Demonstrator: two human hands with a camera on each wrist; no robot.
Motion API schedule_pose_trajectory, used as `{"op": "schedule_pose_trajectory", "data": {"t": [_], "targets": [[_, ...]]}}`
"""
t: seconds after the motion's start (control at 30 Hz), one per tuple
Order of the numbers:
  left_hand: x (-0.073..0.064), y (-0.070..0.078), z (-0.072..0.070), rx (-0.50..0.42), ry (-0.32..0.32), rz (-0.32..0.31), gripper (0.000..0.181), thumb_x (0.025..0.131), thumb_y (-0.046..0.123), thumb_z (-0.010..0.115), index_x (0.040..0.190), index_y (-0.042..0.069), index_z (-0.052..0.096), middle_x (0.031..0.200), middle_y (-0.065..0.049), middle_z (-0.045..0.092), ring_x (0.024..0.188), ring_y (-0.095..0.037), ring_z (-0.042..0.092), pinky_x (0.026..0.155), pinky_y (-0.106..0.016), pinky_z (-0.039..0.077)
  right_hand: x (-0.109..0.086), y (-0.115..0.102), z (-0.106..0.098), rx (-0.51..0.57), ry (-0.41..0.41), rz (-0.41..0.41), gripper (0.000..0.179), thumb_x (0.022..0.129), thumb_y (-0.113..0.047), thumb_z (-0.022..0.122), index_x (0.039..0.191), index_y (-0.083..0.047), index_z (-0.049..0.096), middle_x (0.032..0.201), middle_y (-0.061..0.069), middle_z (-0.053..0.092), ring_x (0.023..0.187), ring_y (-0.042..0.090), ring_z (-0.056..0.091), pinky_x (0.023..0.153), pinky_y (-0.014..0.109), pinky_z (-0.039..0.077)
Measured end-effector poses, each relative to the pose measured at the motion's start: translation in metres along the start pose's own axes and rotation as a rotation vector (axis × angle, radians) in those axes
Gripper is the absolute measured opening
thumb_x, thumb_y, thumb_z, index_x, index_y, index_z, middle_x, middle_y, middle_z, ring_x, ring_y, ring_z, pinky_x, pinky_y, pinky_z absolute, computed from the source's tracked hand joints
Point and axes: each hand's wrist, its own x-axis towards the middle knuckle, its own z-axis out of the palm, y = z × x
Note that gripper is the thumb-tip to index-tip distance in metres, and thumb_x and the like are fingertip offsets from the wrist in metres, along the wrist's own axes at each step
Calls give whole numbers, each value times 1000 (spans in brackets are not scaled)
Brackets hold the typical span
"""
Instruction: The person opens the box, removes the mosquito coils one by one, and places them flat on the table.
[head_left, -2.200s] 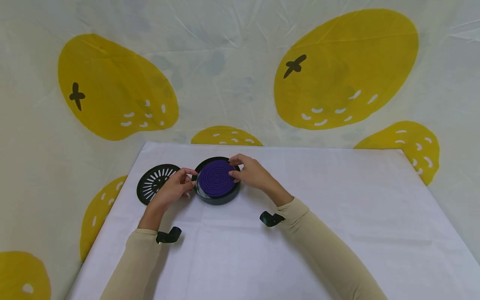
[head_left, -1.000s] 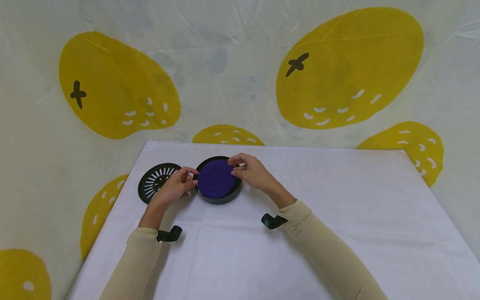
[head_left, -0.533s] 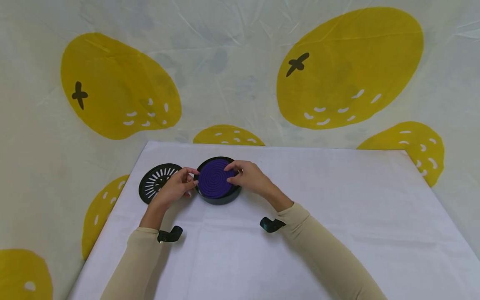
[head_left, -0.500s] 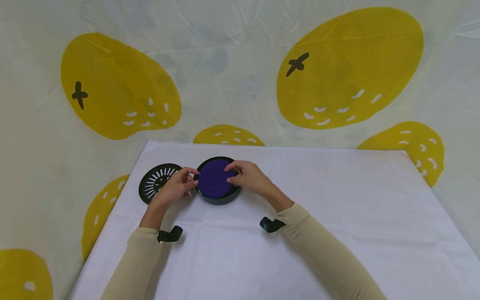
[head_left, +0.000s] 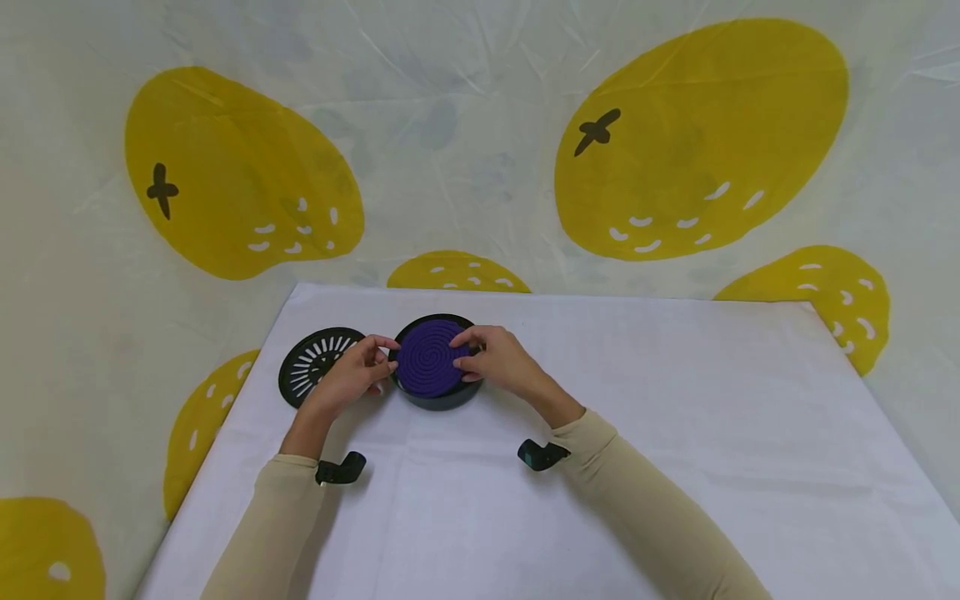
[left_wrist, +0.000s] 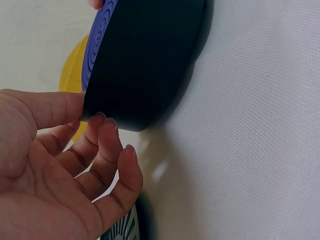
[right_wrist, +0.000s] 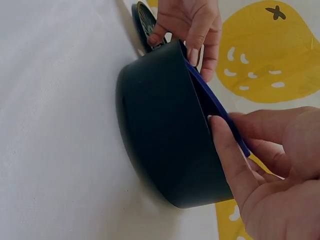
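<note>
A purple spiral mosquito coil [head_left: 427, 362] lies over the mouth of a round black tin [head_left: 438, 403] on the white-covered table. My left hand [head_left: 347, 379] grips the tin's left rim; in the left wrist view its thumb lies at the rim and the fingers bend against the wall. On the opposite side my right hand [head_left: 506, 360] pinches the coil's edge. The right wrist view shows this coil [right_wrist: 231, 124] tilted, its near edge raised above the tin [right_wrist: 155, 120], with a fingertip in the gap. A black slotted lid [head_left: 286, 385] lies left of the tin, partly behind my left hand.
The white cloth [head_left: 675, 433] covers the table out to the right and front. Behind it hangs a pale backdrop [head_left: 450, 192] printed with yellow fruit. Both wrists carry small black camera mounts [head_left: 341, 469] close over the cloth.
The coil has shifted slightly left over the tin, covering the gap at the left. My right hand has moved a little down and left along its edge; my left hand stays at the rim.
</note>
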Motion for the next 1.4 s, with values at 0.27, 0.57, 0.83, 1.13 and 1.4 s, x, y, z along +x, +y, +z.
{"op": "schedule_pose_trajectory", "data": {"t": [0.27, 0.57, 0.83, 1.13, 1.4], "targets": [[17, -25, -1, 17, 18, 1, 37, 100, 4, 61, 135, 0, 51, 92, -9, 50, 93, -40, 56, 72, -46, 55, 0, -1, -2, -12, 55, 42, 25, 91, -2, 72, 116, -5, 71, 91, 10, 62, 76, 17, 71, 74, 33, 61], [16, -26, -2, 17, 25, 9, 38, 100, 9, 63, 135, 3, 52, 93, -7, 50, 87, -27, 57, 69, -40, 55, -1, 1, -5, 25, 90, 50, 23, 91, -1, 74, 113, -7, 72, 101, 11, 65, 76, 19, 71, 75, 36, 61], [0, 4, -1, 17, -3, 0, 40, 99, 1, 59, 136, -7, 48, 92, -11, 50, 91, -35, 57, 75, -49, 55, -2, 5, -8, 97, 108, 15, 24, 90, 3, 72, 114, -2, 72, 102, 13, 63, 75, 15, 68, 74, 36, 61], [0, 4, 0, 8, -7, 5, 39, 99, 0, 60, 136, -7, 49, 92, -13, 52, 92, -38, 57, 76, -52, 55, -7, 5, -16, 167, 139, 21, 27, 92, 5, 69, 119, 1, 70, 116, 18, 67, 84, 15, 67, 84, 51, 58], [-1, 4, 0, 1, -6, 7, 39, 99, 0, 60, 135, -7, 49, 93, -14, 51, 93, -40, 56, 75, -50, 55, -11, 6, -23, 200, 144, 43, 27, 93, 3, 69, 119, -2, 70, 117, 15, 66, 88, 17, 66, 89, 55, 56]]}}
